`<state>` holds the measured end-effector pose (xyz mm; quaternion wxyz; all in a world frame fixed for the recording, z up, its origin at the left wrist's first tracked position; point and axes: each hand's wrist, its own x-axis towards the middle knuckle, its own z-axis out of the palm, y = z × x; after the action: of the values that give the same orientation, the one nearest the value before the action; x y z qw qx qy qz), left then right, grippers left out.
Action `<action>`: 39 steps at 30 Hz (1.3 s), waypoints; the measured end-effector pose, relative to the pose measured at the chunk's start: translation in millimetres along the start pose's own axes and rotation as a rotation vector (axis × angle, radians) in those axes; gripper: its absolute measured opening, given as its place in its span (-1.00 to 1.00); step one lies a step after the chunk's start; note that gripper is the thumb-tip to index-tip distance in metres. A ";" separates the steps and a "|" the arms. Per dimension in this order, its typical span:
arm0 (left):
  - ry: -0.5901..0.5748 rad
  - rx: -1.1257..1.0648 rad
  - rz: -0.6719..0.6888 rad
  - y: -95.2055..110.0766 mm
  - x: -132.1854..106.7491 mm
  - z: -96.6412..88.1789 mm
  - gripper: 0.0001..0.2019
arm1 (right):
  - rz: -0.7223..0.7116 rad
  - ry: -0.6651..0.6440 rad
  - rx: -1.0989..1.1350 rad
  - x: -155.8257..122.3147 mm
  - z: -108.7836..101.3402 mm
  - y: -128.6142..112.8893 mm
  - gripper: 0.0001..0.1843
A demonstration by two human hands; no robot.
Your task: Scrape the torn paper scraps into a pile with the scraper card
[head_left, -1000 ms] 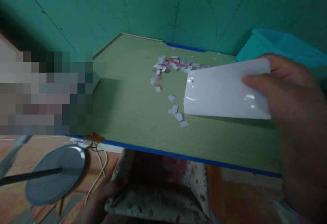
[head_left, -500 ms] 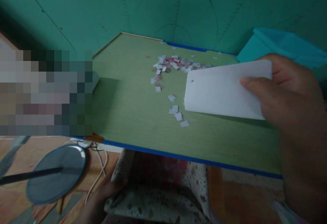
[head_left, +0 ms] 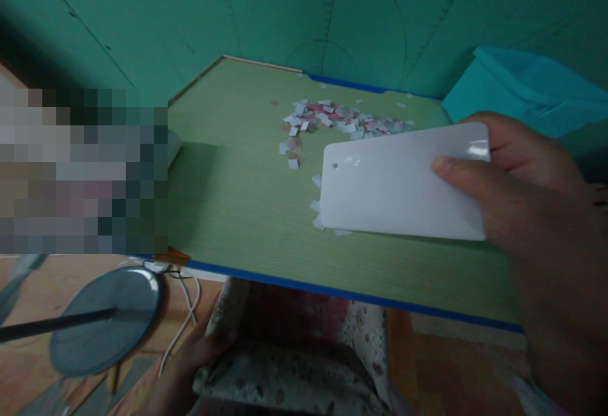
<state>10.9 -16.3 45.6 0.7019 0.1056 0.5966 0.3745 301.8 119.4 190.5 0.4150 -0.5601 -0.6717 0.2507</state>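
My right hand [head_left: 527,182] is closed on a white plastic scraper [head_left: 399,194], a glossy flat sheet with a small hole at its far left corner. The thumb lies on top of it. The scraper's left edge is tilted down over some small paper pieces [head_left: 317,221], partly covering them. A larger heap of white and reddish paper bits [head_left: 327,115] lies beyond, on the pale green tabletop [head_left: 247,207]. Below the table edge, my left hand [head_left: 209,346] is closed at the side of a dark-spotted light cloth [head_left: 289,371], its fingers partly hidden in shadow.
A turquoise open bag or box [head_left: 517,90] stands at the right back, against the green wall [head_left: 285,11]. On the left a blurred-out patch hides part of the table. A round grey base with a pole [head_left: 107,321] and white cables [head_left: 183,327] are on the floor.
My right hand has moved the scraper left and toward me, and it now covers part of the near paper pieces. My left hand has stayed at the cloth.
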 end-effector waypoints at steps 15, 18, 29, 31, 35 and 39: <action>-0.149 0.036 0.018 7.7 -1.9 12.2 -0.75 | 0.021 -0.040 -0.017 5.7 -6.3 12.7 -0.88; -0.231 -0.006 0.004 5.5 2.2 9.6 -0.82 | 0.038 -0.071 -0.009 7.3 -7.9 12.2 -0.89; -0.031 0.063 0.051 -11.9 13.3 -12.5 -0.91 | -0.041 -0.090 -0.109 7.8 -6.8 10.6 -0.91; -0.011 0.072 0.058 -18.4 20.2 -20.8 -0.84 | -0.059 -0.073 -0.164 7.3 -8.5 8.4 -0.91; -0.004 0.050 0.066 -26.5 29.4 -30.8 -0.73 | -0.082 -0.037 -0.177 7.1 -11.6 5.1 -0.93; 0.013 0.017 0.092 -30.9 35.2 -39.4 -0.76 | -0.090 -0.070 -0.135 5.9 -12.0 4.7 -0.92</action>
<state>-12.6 -26.7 -9.9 0.6793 0.1364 0.5987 0.4019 314.3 124.6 194.6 0.3636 -0.5468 -0.7257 0.2051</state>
